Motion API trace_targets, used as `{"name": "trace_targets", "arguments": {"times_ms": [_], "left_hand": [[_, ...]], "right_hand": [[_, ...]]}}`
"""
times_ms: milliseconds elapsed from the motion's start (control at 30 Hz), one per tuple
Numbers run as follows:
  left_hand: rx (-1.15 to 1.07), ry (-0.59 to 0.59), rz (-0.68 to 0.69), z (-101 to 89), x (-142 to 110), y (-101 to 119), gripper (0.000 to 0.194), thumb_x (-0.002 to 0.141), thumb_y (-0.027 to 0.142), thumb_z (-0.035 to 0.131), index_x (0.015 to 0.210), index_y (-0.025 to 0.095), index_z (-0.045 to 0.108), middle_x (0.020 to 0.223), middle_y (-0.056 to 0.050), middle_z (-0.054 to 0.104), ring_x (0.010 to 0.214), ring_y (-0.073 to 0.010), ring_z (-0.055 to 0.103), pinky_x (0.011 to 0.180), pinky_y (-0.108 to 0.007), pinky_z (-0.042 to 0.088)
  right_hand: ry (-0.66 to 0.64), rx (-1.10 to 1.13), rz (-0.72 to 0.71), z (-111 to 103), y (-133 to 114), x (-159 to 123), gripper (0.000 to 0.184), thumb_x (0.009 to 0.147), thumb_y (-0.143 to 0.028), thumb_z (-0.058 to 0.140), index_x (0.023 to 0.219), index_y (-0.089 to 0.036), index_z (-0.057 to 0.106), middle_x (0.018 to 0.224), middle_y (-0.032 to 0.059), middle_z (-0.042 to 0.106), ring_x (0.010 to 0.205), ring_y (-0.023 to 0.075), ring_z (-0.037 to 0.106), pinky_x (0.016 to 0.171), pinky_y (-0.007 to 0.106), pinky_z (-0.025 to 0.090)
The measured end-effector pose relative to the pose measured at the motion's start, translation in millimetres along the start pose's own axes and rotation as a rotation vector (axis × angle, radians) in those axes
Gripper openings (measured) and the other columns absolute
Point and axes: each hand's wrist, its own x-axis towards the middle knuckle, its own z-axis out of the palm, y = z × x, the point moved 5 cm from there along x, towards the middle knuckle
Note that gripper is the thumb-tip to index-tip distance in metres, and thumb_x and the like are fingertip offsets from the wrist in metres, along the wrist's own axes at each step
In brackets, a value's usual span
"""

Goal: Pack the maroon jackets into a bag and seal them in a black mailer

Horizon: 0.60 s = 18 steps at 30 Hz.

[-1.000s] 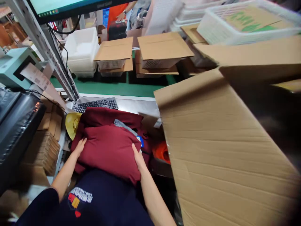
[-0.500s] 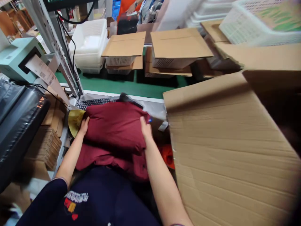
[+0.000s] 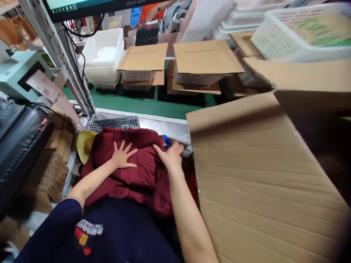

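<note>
A maroon garment [image 3: 139, 175], bunched and partly folded, lies in front of me against my dark blue shirt. My left hand [image 3: 123, 156] rests flat on top of it with the fingers spread. At the garment's right edge is my right hand [image 3: 172, 155], its thumb on the cloth and apart from the fingers. A small blue piece [image 3: 166, 140] shows between that thumb and the fingers. Left of the cloth sits a yellow item [image 3: 85, 146] whose kind I cannot make out. Behind the garment lies a black keyboard [image 3: 113, 123].
A large open carton [image 3: 233, 164] stands close on my right. Cardboard-topped baskets [image 3: 142, 58] and stacked white bins [image 3: 102, 54] line the green surface [image 3: 131, 101] ahead. A monitor [image 3: 90, 9], a label printer [image 3: 20, 75] and black wrapped packages [image 3: 24, 146] are leftward. Another person's hand [image 3: 151, 14] shows beyond.
My left hand has moved from the garment's left edge onto its top and opened flat. My right hand has loosened at the right edge. The raised cloth has come down, uncovering more keyboard.
</note>
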Motion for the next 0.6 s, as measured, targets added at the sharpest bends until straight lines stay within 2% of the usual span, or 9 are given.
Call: {"name": "trace_targets", "arguments": {"times_ms": [67,100,200,300,367,467,500,533,600], "left_hand": [[0.011,-0.009,-0.029,14.1,9,1,0.094,0.082,0.084,0.055,0.162,0.041,0.029,0.172,-0.006,0.022,0.157,-0.0489,0.005,0.112,-0.087,0.002],[0.016,-0.007,-0.033,16.3,12,-1,0.094,0.083,0.083,0.055,0.162,0.041,0.028,0.173,-0.006,0.02,0.157,-0.049,0.005,0.112,-0.087,0.003],[0.006,-0.027,-0.015,2.7,15,-10,0.089,0.086,0.078,0.056,0.162,0.036,0.034,0.172,-0.007,0.022,0.158,-0.0479,0.006,0.113,-0.086,0.003],[-0.077,0.027,-0.037,-31.4,-17,-30,0.075,0.091,0.064,0.061,0.155,0.03,0.048,0.168,-0.01,0.033,0.158,-0.0426,0.017,0.121,-0.077,0.004],[-0.187,0.23,-0.218,-52.0,-74,-55,0.064,0.093,0.056,0.06,0.15,0.027,0.054,0.163,-0.012,0.042,0.154,-0.0381,0.029,0.127,-0.067,0.011],[-0.411,0.696,-0.821,-46.1,-213,-96,0.057,0.1,0.051,0.045,0.15,0.023,0.049,0.148,-0.016,0.056,0.139,-0.0299,0.053,0.121,-0.051,0.039],[-0.514,0.709,-0.999,-27.5,-257,-102,0.057,0.1,0.05,0.045,0.15,0.023,0.047,0.143,-0.017,0.06,0.133,-0.0301,0.058,0.116,-0.049,0.046],[-0.635,0.62,-1.136,-3.1,-293,-105,0.058,0.097,0.049,0.049,0.149,0.023,0.048,0.138,-0.019,0.062,0.13,-0.0312,0.062,0.112,-0.049,0.049],[-0.798,0.424,-1.297,44.7,-339,-105,0.065,0.09,0.049,0.062,0.147,0.022,0.049,0.139,-0.022,0.062,0.132,-0.0349,0.06,0.112,-0.051,0.048]], "right_hand": [[0.203,-0.199,-0.264,-12,-33,-13,0.098,0.088,-0.066,0.062,0.161,-0.01,0.03,0.17,0.0265,0.01,0.155,0.0483,0.017,0.119,0.073,0.02],[0.203,-0.277,-0.404,-4,-50,-18,0.089,0.092,-0.064,0.058,0.162,-0.016,0.031,0.171,0.0218,0.009,0.157,0.0474,0.01,0.12,0.075,0.014],[-0.174,-0.397,-0.629,47,-80,-22,0.064,0.099,-0.053,0.048,0.157,-0.026,0.044,0.169,0.0133,0.027,0.158,0.042,0.012,0.12,0.075,0.006],[-0.396,-0.319,-0.548,62,-62,-23,0.058,0.099,-0.043,0.044,0.153,-0.022,0.05,0.163,0.0119,0.04,0.156,0.0367,0.022,0.123,0.071,0.007],[-0.246,-0.132,-0.473,34,-27,-40,0.058,0.099,-0.043,0.04,0.151,-0.02,0.051,0.16,0.0116,0.046,0.154,0.0327,0.029,0.126,0.064,0.013],[0.147,0.197,-0.207,-21,64,-107,0.062,0.098,-0.054,0.033,0.137,-0.015,0.06,0.144,0.0183,0.059,0.142,0.0315,0.05,0.121,0.054,0.035],[0.194,0.277,-0.054,-28,100,-137,0.062,0.097,-0.058,0.034,0.13,-0.015,0.063,0.135,0.0193,0.064,0.133,0.032,0.058,0.116,0.054,0.042],[0.111,0.312,0.107,-23,135,-168,0.06,0.092,-0.064,0.04,0.12,-0.017,0.065,0.123,0.0182,0.069,0.121,0.0322,0.066,0.108,0.053,0.05],[-0.194,0.304,0.387,5,191,-226,0.056,0.078,-0.074,0.052,0.098,-0.023,0.065,0.098,0.0134,0.074,0.097,0.0328,0.074,0.084,0.049,0.061]]}}
